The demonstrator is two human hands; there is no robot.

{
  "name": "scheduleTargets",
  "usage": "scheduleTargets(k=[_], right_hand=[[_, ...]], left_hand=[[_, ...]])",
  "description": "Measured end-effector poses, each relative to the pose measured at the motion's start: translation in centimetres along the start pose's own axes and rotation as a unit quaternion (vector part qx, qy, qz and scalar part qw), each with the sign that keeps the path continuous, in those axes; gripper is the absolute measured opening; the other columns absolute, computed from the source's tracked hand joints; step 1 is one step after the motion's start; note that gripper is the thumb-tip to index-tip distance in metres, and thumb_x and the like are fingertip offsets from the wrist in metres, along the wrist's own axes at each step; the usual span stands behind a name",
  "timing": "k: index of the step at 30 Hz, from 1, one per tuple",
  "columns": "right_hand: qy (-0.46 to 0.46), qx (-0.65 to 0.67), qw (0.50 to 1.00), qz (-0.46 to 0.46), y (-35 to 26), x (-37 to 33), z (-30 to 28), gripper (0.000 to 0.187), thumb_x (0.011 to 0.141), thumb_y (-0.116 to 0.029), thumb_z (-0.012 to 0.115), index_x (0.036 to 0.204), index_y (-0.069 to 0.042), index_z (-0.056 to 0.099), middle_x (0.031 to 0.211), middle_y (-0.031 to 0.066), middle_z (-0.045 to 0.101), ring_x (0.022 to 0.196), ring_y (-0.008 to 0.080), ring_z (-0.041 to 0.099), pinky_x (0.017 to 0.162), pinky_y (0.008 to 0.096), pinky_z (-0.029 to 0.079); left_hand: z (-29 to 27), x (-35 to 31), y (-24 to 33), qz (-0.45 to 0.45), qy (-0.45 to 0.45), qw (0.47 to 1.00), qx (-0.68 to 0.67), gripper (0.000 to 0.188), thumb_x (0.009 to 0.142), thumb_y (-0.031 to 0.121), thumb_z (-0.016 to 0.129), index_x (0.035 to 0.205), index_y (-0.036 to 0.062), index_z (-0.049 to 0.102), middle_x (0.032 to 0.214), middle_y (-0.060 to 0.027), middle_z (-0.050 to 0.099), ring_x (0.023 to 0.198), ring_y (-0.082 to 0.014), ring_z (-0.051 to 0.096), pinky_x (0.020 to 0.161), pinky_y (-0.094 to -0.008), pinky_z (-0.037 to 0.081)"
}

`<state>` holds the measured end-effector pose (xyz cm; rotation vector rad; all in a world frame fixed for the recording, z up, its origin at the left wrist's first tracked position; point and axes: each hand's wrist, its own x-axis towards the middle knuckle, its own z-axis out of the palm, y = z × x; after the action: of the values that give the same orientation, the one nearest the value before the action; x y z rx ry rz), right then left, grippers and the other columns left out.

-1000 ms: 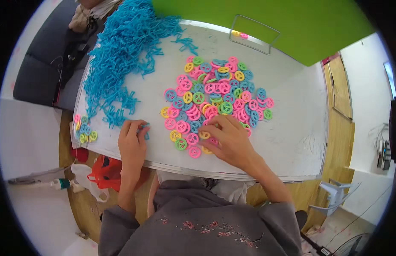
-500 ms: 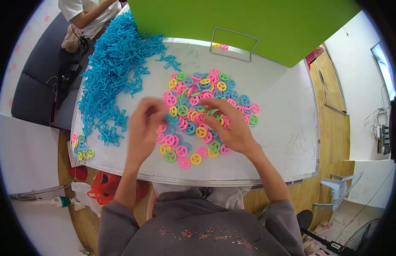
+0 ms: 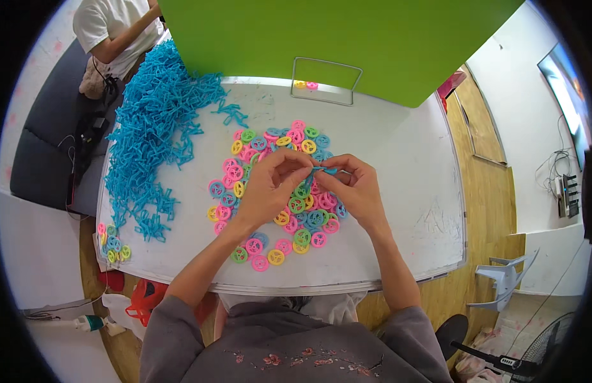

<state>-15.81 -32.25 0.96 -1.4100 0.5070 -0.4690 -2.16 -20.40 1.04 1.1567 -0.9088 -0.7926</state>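
Note:
Above the middle of the table, my left hand (image 3: 275,185) and my right hand (image 3: 356,191) meet with fingertips pinched. Between them is a small blue plastic frame (image 3: 325,170), gripped from both sides; its lower part is largely hidden by my fingers. Beneath and around the hands spreads a loose heap of small spoked toy wheels (image 3: 296,205) in pink, yellow, green and blue. A tall pile of matching blue plastic frames (image 3: 152,105) covers the table's left side, with a few loose blue frames (image 3: 232,115) near its right edge.
A green panel (image 3: 334,45) with a wire handle (image 3: 325,102) stands along the far edge of the white table (image 3: 411,223). Several wheels (image 3: 117,242) lie at the near left corner. A person in a white shirt (image 3: 111,32) is at far left. A fan (image 3: 545,351) stands lower right.
My hands have come together over the wheels; the right hand, open before, now pinches the blue frame with the left. The whole view has shifted slightly.

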Motion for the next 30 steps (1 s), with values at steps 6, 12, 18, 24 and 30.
scheduleTargets(k=[6, 12, 18, 24, 30], right_hand=[[-0.034, 0.087, 0.995, 0.032, 0.4, 0.0, -0.2, 0.021, 0.086, -0.004, 0.065, 0.105, 0.002, 0.058, 0.093, 0.0072, 0.064, 0.079, 0.0118, 0.064, 0.074, 0.0246, 0.055], [-0.019, 0.080, 0.997, -0.010, 0.7, 0.1, -1.2, 0.024, 0.092, -0.011, 0.058, 0.113, 0.001, 0.057, 0.092, 0.0031, 0.062, 0.080, 0.0090, 0.061, 0.076, 0.0250, 0.054], [0.014, 0.073, 0.997, -0.026, 0.6, 0.2, -1.0, 0.023, 0.093, -0.013, 0.056, 0.113, 0.000, 0.057, 0.090, 0.0029, 0.062, 0.079, 0.0069, 0.059, 0.071, 0.0223, 0.051], [0.035, 0.049, 0.998, -0.029, 0.8, 0.2, -0.8, 0.019, 0.091, -0.010, 0.060, 0.107, 0.001, 0.057, 0.090, 0.0039, 0.064, 0.076, 0.0083, 0.060, 0.070, 0.0219, 0.050], [0.024, 0.048, 0.997, -0.050, 1.2, -0.1, -0.1, 0.020, 0.090, -0.007, 0.060, 0.106, 0.003, 0.057, 0.092, 0.0073, 0.065, 0.080, 0.0110, 0.062, 0.074, 0.0235, 0.052]], left_hand=[[0.3, 0.0, -0.6, -0.101, 0.049, 0.990, -0.088, 0.011, 0.092, 0.010, 0.057, 0.100, 0.0026, 0.058, 0.095, -0.0024, 0.061, 0.081, -0.0078, 0.055, 0.070, -0.0221, 0.045], [-1.2, 0.8, -1.8, 0.041, 0.085, 0.962, 0.256, 0.021, 0.084, 0.008, 0.063, 0.104, 0.0055, 0.062, 0.090, -0.0054, 0.060, 0.078, -0.0177, 0.056, 0.070, -0.0302, 0.046], [-0.7, 0.0, -3.4, 0.144, 0.052, 0.846, 0.510, 0.024, 0.076, 0.005, 0.068, 0.100, 0.0061, 0.063, 0.089, -0.0113, 0.060, 0.082, -0.0297, 0.058, 0.072, -0.0387, 0.048], [0.0, -0.4, -0.7, 0.021, 0.108, 0.952, 0.286, 0.020, 0.080, 0.004, 0.067, 0.100, 0.0031, 0.060, 0.096, -0.0081, 0.062, 0.078, -0.0210, 0.062, 0.067, -0.0309, 0.050], [1.1, -1.5, 0.1, -0.024, 0.120, 0.992, -0.008, 0.019, 0.086, 0.005, 0.064, 0.103, -0.0031, 0.058, 0.094, -0.0076, 0.064, 0.084, -0.0147, 0.065, 0.069, -0.0258, 0.054]])
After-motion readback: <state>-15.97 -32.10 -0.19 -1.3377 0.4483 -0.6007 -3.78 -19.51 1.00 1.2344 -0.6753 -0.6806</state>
